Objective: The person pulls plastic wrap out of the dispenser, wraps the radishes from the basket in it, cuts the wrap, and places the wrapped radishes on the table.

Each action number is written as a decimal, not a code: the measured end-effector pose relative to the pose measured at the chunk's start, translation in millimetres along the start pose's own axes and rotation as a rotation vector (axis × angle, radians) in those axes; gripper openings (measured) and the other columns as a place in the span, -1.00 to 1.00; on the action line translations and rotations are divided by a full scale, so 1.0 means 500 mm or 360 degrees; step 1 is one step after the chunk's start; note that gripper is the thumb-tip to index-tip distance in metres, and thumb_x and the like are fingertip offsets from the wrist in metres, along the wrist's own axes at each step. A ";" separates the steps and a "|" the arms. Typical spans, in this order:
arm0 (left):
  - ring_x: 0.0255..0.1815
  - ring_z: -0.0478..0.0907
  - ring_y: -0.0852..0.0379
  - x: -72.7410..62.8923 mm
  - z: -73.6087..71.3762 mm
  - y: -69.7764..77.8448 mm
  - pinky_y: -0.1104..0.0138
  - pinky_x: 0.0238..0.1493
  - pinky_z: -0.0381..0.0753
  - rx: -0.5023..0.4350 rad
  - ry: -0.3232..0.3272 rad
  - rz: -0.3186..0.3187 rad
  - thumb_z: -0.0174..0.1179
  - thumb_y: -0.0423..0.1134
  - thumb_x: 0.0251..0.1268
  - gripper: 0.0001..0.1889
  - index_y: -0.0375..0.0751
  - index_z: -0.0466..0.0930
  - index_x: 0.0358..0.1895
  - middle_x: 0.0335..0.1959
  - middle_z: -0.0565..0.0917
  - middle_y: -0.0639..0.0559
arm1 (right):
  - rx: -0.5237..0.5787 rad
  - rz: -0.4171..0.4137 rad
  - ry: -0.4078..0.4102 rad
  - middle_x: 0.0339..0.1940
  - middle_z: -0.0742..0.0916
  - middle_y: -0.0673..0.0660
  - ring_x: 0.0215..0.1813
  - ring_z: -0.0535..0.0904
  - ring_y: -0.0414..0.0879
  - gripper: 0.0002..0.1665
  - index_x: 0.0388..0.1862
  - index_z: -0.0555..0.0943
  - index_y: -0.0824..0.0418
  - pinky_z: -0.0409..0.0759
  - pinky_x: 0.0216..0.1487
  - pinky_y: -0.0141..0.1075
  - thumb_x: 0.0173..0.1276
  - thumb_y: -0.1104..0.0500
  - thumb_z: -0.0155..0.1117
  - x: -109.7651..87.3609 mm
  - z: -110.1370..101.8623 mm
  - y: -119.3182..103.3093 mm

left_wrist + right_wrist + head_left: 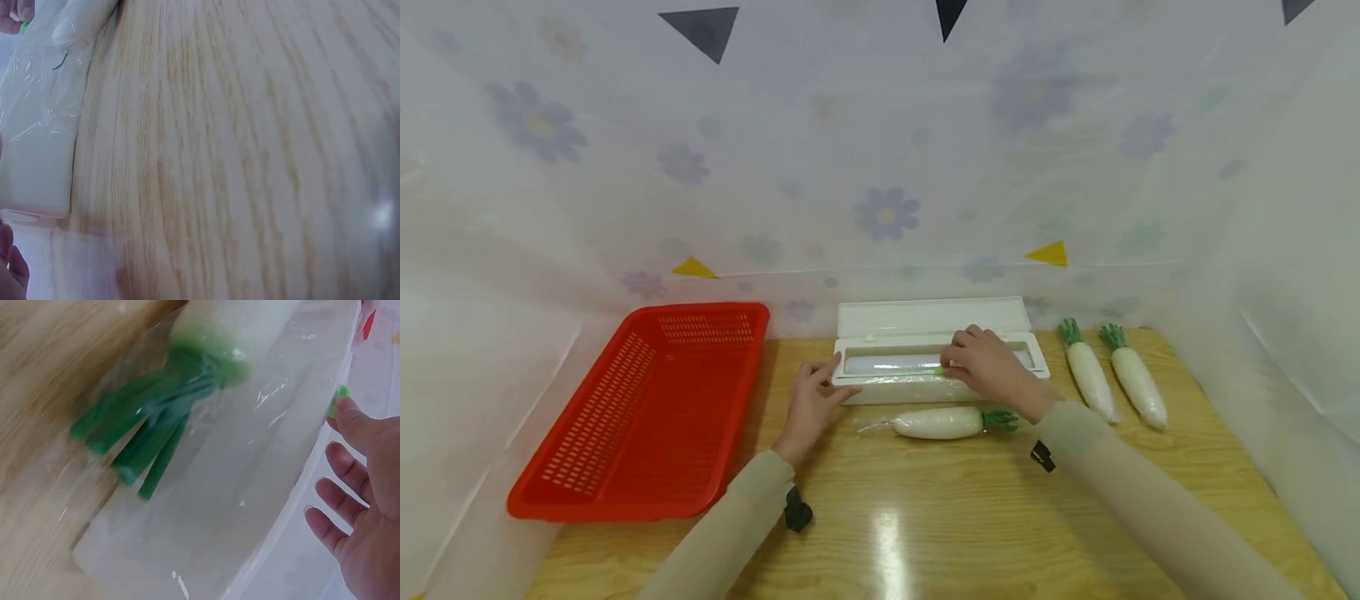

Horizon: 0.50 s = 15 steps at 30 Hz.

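A white cling film dispenser (868, 394) lies crosswise on the table with its lid (932, 317) raised at the back. Inside it is a roll of cling film (887, 365), and clear film hangs over the front face. My left hand (807, 407) grips the dispenser's left end, thumb at the front corner. My right hand (992, 368) pinches a small green slider cutter (338, 403) on the front edge, its other fingers loosely bent. Just in front lies a white radish (938, 423) under clear film, its green leaves (150, 419) pointing right.
A red plastic basket (730, 483) stands on the left. Two more white radishes with green tops, one nearer (1092, 379) and one farther right (1138, 387), lie right of the dispenser. Flower-patterned sheeting (820, 167) encloses the wooden table (970, 517) at the back and sides.
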<state>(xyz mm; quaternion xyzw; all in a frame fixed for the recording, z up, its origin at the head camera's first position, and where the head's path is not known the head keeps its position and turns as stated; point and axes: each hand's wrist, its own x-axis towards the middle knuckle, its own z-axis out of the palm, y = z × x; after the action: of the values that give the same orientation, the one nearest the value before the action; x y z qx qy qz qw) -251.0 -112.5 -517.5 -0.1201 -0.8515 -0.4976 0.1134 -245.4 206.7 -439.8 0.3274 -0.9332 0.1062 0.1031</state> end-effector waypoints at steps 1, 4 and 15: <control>-0.17 0.42 0.04 0.000 0.000 0.001 0.31 -0.15 0.46 0.0002 -0.0003 0.0007 0.58 -0.20 0.11 -0.28 -0.23 0.54 0.39 -0.10 0.53 -0.13 | -0.0001 -0.0001 0.0001 -0.26 0.63 0.04 -0.17 0.45 0.02 -0.93 -0.22 0.71 0.06 0.36 -0.17 -0.11 0.40 0.21 0.44 -0.007 -0.004 0.006; -0.18 0.42 0.04 0.000 0.001 0.003 0.32 -0.16 0.45 -0.0007 -0.0009 0.0026 0.58 -0.21 0.11 -0.27 -0.22 0.54 0.39 -0.10 0.54 -0.13 | -0.0021 -0.0010 0.0002 -0.26 0.63 0.04 -0.16 0.46 0.03 -0.94 -0.22 0.71 0.06 0.40 -0.15 -0.09 0.40 0.21 0.44 -0.027 -0.016 0.024; -0.16 0.43 0.02 0.002 -0.002 0.003 0.31 -0.15 0.44 0.0017 -0.0005 0.0037 0.58 -0.20 0.10 -0.27 -0.22 0.55 0.38 -0.08 0.55 -0.16 | -0.0055 -0.0100 0.0099 -0.31 0.62 0.07 -0.24 0.45 0.01 -0.87 -0.27 0.71 0.11 0.45 -0.16 -0.06 0.28 0.28 0.51 -0.100 -0.048 0.099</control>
<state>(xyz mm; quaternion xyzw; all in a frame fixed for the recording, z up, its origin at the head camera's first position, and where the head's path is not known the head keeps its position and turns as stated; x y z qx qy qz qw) -251.4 -112.5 -515.7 -0.1302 -0.8530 -0.4914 0.1186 -235.8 280.3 -436.4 0.3512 -0.9205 0.0970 0.1411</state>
